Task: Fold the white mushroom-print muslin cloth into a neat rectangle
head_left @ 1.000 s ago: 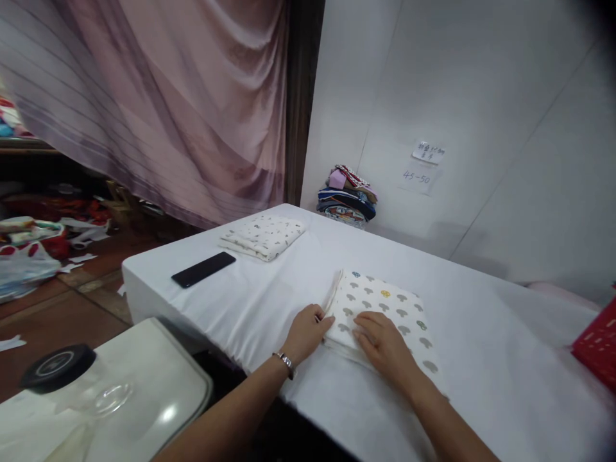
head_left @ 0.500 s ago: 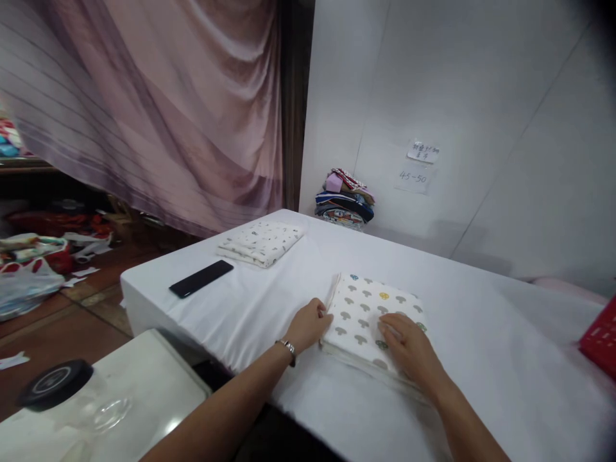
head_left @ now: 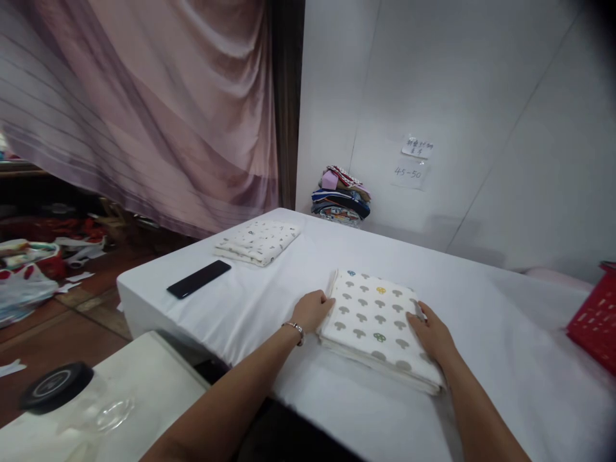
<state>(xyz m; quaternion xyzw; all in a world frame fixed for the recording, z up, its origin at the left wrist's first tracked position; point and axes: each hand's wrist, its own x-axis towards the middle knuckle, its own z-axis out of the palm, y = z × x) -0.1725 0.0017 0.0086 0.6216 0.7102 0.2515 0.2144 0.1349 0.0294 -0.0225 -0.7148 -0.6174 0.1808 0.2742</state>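
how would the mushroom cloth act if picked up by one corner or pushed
The mushroom cloth would probably sag and start unfolding, as folded layers show along its near edge. Its fabric looks soft, so breakage seems unlikely. Lying flat, it should slide rather than roll if pushed.

Everything's shot from just one head-worn cam, pointed forward and kinda down across the white-covered table (head_left: 481, 308) from its near side. The left hand (head_left: 310, 311) and right hand (head_left: 436, 333) are caught fairly close, in the lower half from the middle rightward, with both forearms (head_left: 233, 388) cut off by the bottom edge. A pretty wide sweep is taken in, with the pink curtain (head_left: 202, 109) and pale wall (head_left: 447, 83) seen further back.
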